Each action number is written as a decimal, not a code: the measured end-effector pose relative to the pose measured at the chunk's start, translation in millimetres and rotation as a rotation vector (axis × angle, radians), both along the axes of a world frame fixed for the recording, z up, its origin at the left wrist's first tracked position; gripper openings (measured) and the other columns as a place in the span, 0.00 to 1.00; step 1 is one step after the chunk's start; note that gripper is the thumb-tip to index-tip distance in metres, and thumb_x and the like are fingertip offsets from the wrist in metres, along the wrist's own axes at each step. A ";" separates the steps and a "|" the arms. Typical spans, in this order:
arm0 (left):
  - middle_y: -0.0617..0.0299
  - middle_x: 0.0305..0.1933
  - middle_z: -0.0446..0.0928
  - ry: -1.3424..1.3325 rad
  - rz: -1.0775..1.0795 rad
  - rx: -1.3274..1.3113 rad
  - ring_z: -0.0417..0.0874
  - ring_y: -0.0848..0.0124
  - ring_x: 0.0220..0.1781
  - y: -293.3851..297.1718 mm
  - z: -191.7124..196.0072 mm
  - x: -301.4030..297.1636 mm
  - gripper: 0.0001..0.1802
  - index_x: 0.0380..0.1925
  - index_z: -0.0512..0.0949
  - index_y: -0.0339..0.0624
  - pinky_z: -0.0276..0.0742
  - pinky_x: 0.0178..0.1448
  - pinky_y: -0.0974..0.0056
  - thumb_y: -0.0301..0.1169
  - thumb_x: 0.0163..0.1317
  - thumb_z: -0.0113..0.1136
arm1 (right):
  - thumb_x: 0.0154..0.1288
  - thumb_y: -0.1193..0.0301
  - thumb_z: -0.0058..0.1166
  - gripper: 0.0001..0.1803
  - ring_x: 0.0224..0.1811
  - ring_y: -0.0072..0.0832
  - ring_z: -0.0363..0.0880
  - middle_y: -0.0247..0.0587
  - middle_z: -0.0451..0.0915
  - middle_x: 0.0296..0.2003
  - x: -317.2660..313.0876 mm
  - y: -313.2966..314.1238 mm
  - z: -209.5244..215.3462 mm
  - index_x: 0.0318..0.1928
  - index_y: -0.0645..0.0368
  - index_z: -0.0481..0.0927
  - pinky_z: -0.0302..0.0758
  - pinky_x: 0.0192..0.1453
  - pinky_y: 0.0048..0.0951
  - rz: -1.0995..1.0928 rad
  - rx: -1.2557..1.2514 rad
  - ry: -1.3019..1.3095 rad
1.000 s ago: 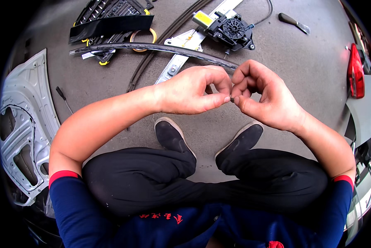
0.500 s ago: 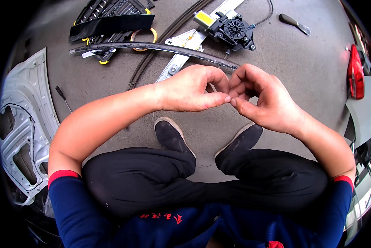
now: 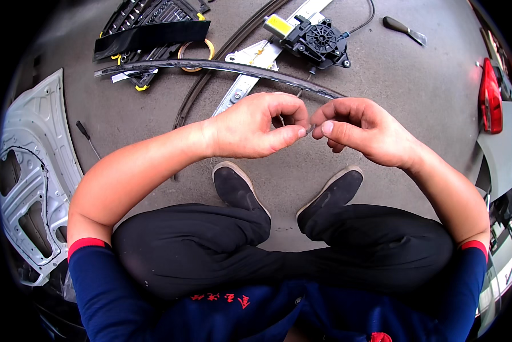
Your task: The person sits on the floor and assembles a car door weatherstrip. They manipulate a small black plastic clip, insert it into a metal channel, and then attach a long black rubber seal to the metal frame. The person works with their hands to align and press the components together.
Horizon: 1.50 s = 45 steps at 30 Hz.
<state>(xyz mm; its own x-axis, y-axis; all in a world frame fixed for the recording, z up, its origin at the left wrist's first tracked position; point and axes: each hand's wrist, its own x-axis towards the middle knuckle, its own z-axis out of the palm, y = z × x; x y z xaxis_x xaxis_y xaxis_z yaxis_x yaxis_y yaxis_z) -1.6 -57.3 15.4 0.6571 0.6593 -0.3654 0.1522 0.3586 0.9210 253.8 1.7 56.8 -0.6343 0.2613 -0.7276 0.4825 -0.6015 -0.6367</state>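
Above my shoes, my left hand (image 3: 262, 126) is closed, its thumb and forefinger pinched together. A small, thin greyish piece (image 3: 310, 130) shows at the fingertips, too little of it to name. My right hand (image 3: 365, 130) is closed in a pinch at the other side of that piece, thumb against the curled fingers. Just beyond the hands lies a long dark trim strip (image 3: 233, 67) across the floor. Past it is a window regulator with a black motor unit (image 3: 320, 39) and a pale metal rail (image 3: 236, 94).
At the far left, a glossy black panel (image 3: 153, 40) lies over an open tool case (image 3: 147, 11), beside a tape roll (image 3: 211, 50). A screwdriver (image 3: 83, 130) and bare door panel (image 3: 45, 148) are left. A scraper (image 3: 404, 29) and red tail light (image 3: 490, 97) are right.
My fingertips have moved slightly apart, with the right hand shifted a little down and right. A thin greyish piece now shows between them.
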 end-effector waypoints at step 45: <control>0.60 0.53 0.76 0.066 0.131 0.207 0.78 0.69 0.57 -1.4 0.2 4.0 0.07 0.38 0.83 0.40 0.75 0.63 0.60 0.31 0.67 0.68 | 0.73 0.65 0.64 0.12 0.35 0.13 0.74 0.27 0.80 0.32 -4.3 -2.1 -0.4 0.41 0.63 0.83 0.74 0.40 0.22 -0.022 0.152 0.016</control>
